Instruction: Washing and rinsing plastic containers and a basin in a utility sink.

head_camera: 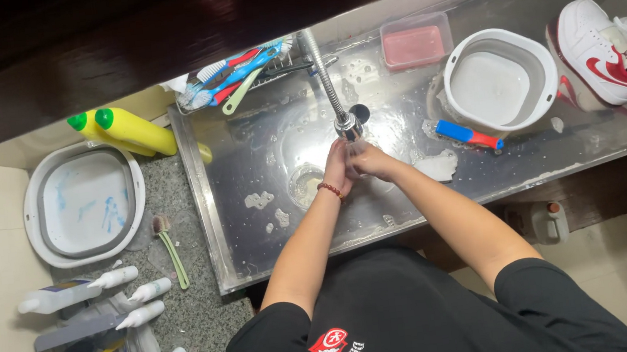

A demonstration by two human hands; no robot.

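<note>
Left hand [337,164] and right hand [368,159] pressed together, fingers curled over each other, holding nothing, under the faucet [347,123] above the sink [254,205]; risk: splash reaching the nearby white shoe [596,53] or brush [468,135].

Both your forearms stretch forward and converge — your left hand [337,167] and right hand [371,160] press together, fingers curled and overlapping, a beaded band around your left wrist.

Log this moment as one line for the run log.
left hand: pressed to right hand | under faucet head | over steel sink | nearby: blue-red brush, white basin
</note>
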